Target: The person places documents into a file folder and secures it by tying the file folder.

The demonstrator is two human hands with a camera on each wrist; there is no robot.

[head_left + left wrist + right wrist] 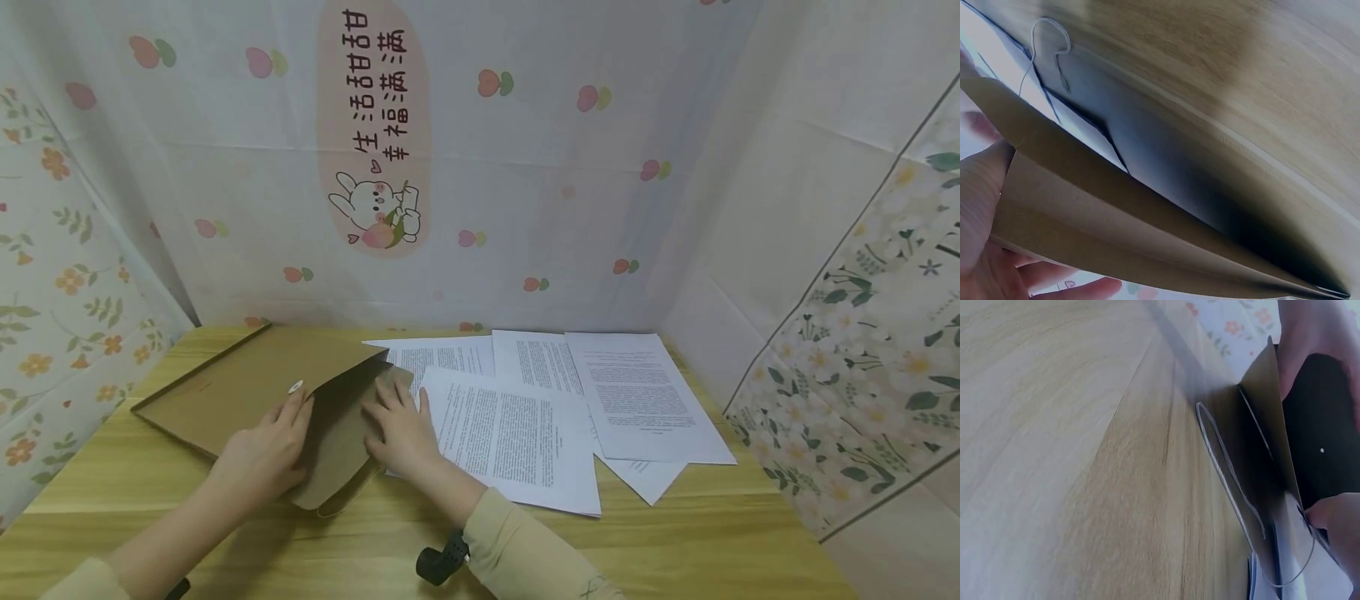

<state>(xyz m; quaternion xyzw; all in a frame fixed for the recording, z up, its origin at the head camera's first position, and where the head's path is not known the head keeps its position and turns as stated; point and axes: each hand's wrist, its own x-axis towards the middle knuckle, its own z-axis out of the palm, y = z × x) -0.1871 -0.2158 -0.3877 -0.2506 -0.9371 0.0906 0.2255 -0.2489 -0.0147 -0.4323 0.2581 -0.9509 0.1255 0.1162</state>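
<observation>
While its mouth is held agape, a flat brown kraft-paper envelope (pixel 240 375) is rested on the left of the yellow wood-grain table (pixel 712 525).
Upper edge is pinched by the left hand (pixel 258 458); the flap (pixel 341 429) is touched by the right hand (pixel 401 433), fingers loosely spread. Light, fairly stiff handling is expected, creasing possible; hold is best taken beside the round white button (pixel 296 387). Printed white paper sheets (pixel 502 433) are spread on the right.
</observation>
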